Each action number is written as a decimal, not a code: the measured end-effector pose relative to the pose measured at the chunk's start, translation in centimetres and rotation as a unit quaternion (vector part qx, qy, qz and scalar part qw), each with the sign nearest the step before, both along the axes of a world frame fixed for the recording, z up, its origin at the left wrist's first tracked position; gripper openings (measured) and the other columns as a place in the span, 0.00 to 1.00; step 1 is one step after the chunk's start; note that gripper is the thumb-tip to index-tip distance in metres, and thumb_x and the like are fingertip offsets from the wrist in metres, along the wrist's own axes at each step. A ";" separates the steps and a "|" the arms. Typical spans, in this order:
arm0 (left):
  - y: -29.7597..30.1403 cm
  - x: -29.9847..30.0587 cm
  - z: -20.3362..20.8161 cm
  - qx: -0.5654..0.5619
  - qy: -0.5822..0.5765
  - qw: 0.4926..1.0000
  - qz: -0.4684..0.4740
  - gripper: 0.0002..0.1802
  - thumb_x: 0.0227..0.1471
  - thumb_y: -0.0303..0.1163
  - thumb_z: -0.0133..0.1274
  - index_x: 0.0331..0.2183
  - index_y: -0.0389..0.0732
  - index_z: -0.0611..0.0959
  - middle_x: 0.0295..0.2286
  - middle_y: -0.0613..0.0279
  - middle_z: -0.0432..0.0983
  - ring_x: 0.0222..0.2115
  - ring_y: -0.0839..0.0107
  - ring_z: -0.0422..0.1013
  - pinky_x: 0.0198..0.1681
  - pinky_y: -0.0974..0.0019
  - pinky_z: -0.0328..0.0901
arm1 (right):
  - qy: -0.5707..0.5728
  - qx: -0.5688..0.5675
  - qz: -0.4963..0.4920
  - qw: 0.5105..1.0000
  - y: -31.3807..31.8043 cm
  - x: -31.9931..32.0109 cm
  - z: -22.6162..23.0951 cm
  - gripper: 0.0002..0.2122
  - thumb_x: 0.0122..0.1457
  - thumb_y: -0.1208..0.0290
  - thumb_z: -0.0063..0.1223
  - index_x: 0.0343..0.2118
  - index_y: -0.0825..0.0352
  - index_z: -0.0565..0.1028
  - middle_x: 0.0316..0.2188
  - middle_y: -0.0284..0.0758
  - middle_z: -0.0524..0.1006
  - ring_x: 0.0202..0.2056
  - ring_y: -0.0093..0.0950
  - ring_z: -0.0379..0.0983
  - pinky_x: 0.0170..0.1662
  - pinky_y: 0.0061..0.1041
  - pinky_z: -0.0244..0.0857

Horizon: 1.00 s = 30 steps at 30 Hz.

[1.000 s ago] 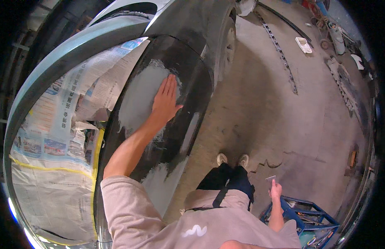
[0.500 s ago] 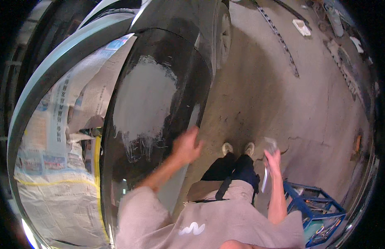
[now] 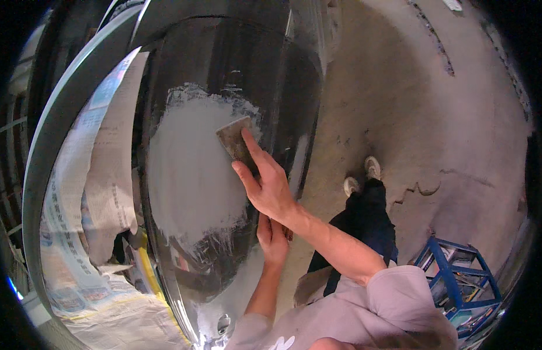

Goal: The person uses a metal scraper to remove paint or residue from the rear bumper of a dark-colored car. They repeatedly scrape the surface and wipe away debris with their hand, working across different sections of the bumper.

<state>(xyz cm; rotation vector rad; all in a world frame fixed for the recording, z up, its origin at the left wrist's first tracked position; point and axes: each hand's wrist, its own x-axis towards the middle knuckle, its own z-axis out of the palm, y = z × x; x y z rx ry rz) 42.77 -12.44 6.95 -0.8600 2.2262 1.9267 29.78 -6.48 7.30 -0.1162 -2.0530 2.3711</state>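
My right hand (image 3: 274, 184) grips a flat, rectangular putty scraper (image 3: 236, 140), its face stained brown-grey. The scraper lies tilted over the upper right part of a broad grey filler patch (image 3: 192, 157), apparently touching it. The patch has ragged, streaky edges and covers much of a dark car body panel (image 3: 247, 58). Below my right wrist, my left hand (image 3: 274, 245) is near the panel's lower right edge. Its fingers point upward and seem loosely apart with nothing visible in them. My right forearm partly hides the fingertips.
Newspaper sheets (image 3: 113, 151) with yellow tape (image 3: 151, 268) cover the opening left of the panel, one sheet torn. A blue-framed cart (image 3: 457, 286) holding tools stands at my lower right. My shoes (image 3: 371, 168) are on the concrete floor (image 3: 469, 134), near a crack.
My right hand has swung left from beside my body and brought the scraper onto the patch. My left hand has dropped lower, under the right wrist. The view has shifted and turned.
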 end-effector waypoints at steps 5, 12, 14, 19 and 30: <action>0.0 -0.1 0.4 -0.077 0.018 0.996 -0.045 0.12 0.73 0.32 0.41 0.50 0.38 0.75 0.24 0.72 0.71 0.19 0.84 0.63 0.21 0.72 0.58 | 0.037 -0.053 -0.057 0.996 -0.6 -0.6 -0.2 0.31 0.68 0.69 0.60 0.72 0.64 0.63 0.38 0.45 0.78 0.33 0.34 0.73 0.38 0.30 0.70; -0.8 0.2 -0.2 -0.078 0.033 0.996 -0.039 0.14 0.70 0.32 0.45 0.52 0.36 0.76 0.29 0.73 0.74 0.25 0.85 0.66 0.24 0.75 0.59 | 0.034 -0.048 -0.061 0.996 -0.2 -1.4 0.9 0.32 0.67 0.71 0.60 0.72 0.67 0.62 0.39 0.47 0.79 0.36 0.39 0.76 0.44 0.31 0.71; -1.3 0.4 -0.7 -0.138 0.034 0.988 -0.058 0.13 0.70 0.31 0.45 0.51 0.37 0.77 0.29 0.74 0.74 0.25 0.86 0.65 0.24 0.75 0.58 | 0.042 -0.052 -0.063 0.996 -0.3 -1.6 1.0 0.32 0.67 0.72 0.60 0.72 0.67 0.62 0.41 0.49 0.79 0.37 0.41 0.77 0.46 0.31 0.71; -1.1 0.7 0.4 -0.061 0.015 0.998 0.013 0.13 0.70 0.29 0.44 0.51 0.36 0.77 0.30 0.73 0.74 0.25 0.86 0.64 0.24 0.76 0.58 | 0.008 -0.065 -0.057 0.996 -0.7 -0.9 0.7 0.32 0.67 0.71 0.61 0.72 0.67 0.61 0.43 0.49 0.80 0.40 0.43 0.78 0.50 0.32 0.72; 0.8 -7.0 6.1 -0.330 0.098 0.894 -0.286 0.28 0.62 0.28 0.61 0.61 0.31 0.75 0.52 0.41 0.80 0.52 0.53 0.78 0.57 0.58 0.70 | -0.078 -0.089 -0.174 0.978 7.2 -6.8 -3.0 0.29 0.69 0.63 0.59 0.68 0.69 0.67 0.57 0.48 0.79 0.54 0.38 0.78 0.60 0.34 0.68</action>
